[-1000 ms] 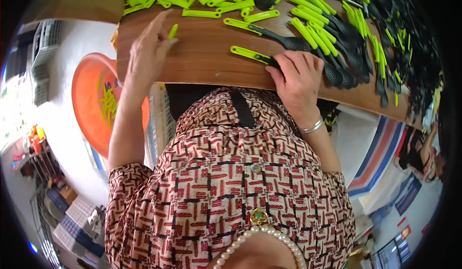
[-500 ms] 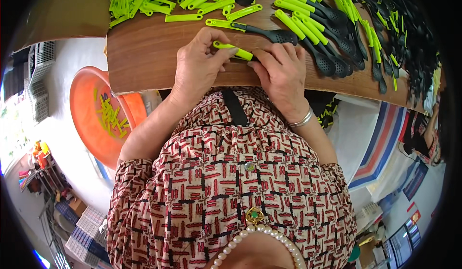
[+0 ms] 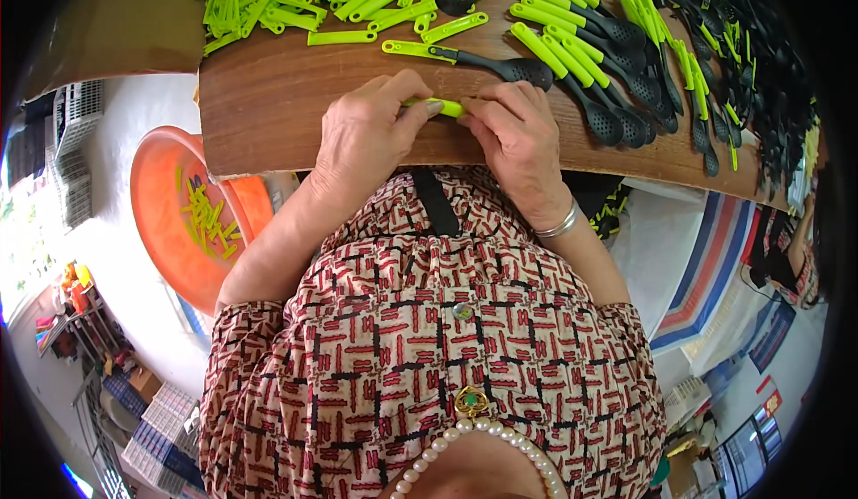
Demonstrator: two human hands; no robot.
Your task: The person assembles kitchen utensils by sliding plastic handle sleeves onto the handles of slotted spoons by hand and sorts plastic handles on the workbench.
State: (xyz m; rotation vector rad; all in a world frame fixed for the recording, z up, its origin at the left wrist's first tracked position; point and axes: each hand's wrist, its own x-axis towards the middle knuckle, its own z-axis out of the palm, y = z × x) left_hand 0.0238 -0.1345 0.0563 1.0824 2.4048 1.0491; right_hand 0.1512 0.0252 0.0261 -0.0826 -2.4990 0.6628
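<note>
Between my two hands, above the table's near edge, is a lime-green utensil handle (image 3: 450, 108). My left hand (image 3: 374, 124) pinches its left part with thumb and fingers. The fingers of my right hand (image 3: 514, 128) close round its right end; whatever lies under them is hidden. Just beyond my hands a black spoon (image 3: 518, 70) lies with its stem in an opened-out green handle piece (image 3: 418, 49). To the right rest several black slotted spoons (image 3: 601, 122) with green handles, their heads pointing toward the near right.
Loose green handle pieces (image 3: 259, 3) are heaped at the table's far left. Black utensils (image 3: 778, 97) pile up at the far right. An orange tub (image 3: 161, 222) with green pieces stands left, below the brown table (image 3: 268, 133). Another person's arm (image 3: 798, 247) shows at the right.
The green handle has turned in my hands and sits a little lower and more level. My left fingers have closed further over it; the black part beside my right fingers is now covered.
</note>
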